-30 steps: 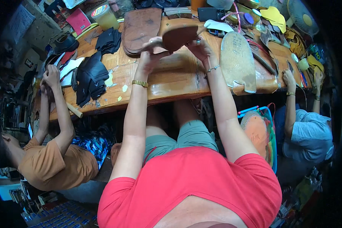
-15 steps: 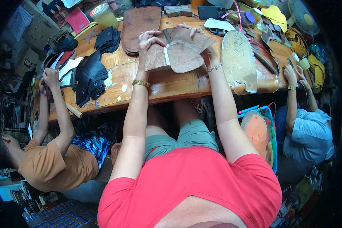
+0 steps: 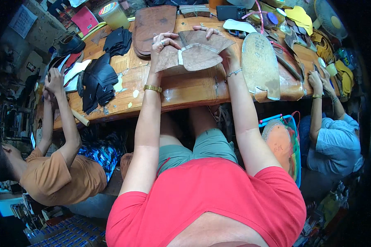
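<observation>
Between my hands, above the table's front edge, is a brown leather shoe upper (image 3: 202, 58), its rough side showing and a pale strip along its seams. My left hand (image 3: 164, 43) grips its left edge, fingers bent over the top. From the right side my right hand (image 3: 210, 31) holds it, fingers hooked over the far edge; the leather hides part of that palm. Just right of it lies a pale sole-shaped board (image 3: 259, 66). Behind my left hand rests a stack of brown leather pieces (image 3: 154, 26).
Black leather pieces (image 3: 98, 84) lie on the wooden table (image 3: 132, 88) at left, near a lidded tub (image 3: 113, 15). A blue-rimmed basket (image 3: 297, 148) stands by my right arm. One co-worker (image 3: 64, 177) sits at left, another (image 3: 334, 144) at right, both with hands at the table.
The leather upper has tipped slightly, its near flap rising a little. Both my hands keep their hold. The left co-worker's hands have shifted slightly.
</observation>
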{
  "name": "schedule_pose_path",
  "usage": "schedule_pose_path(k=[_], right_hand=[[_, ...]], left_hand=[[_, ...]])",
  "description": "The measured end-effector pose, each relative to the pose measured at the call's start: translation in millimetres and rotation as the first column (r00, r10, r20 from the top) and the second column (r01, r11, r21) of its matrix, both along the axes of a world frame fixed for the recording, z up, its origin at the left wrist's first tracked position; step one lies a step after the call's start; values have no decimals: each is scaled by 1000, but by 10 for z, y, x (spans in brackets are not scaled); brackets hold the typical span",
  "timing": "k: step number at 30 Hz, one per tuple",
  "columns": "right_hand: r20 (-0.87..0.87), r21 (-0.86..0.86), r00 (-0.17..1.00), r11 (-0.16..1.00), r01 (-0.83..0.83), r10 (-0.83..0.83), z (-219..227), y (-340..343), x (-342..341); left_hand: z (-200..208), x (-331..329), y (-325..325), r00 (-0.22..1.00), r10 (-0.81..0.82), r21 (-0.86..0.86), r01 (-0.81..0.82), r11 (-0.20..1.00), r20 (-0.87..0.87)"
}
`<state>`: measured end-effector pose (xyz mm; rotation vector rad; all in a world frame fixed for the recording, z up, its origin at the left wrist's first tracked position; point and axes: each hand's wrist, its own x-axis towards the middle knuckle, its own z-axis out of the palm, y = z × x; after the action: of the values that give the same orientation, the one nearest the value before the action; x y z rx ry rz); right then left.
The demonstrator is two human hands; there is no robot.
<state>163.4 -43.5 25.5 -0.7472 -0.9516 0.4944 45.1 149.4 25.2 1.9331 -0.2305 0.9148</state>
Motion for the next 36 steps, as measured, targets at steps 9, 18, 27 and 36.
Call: schedule_pose_path(k=[9, 18, 27, 36], right_hand=[[-7, -376, 996, 923, 83, -93, -30, 34, -96], [-383, -161, 924, 986, -39, -26, -90, 250, -251], [-451, -110, 892, 993, -35, -18, -145, 285, -212], [-443, -131, 896, 991, -36, -26, -237, 299, -130]], left_hand=[[-57, -194, 86, 845, -534, -744, 367, 559, 16], [-42, -114, -19, 869, -496, -862, 247, 443, -6], [-58, -98, -54, 875, -484, -854, 251, 457, -2], [-119, -65, -15, 871, -492, -942, 166, 291, 1]])
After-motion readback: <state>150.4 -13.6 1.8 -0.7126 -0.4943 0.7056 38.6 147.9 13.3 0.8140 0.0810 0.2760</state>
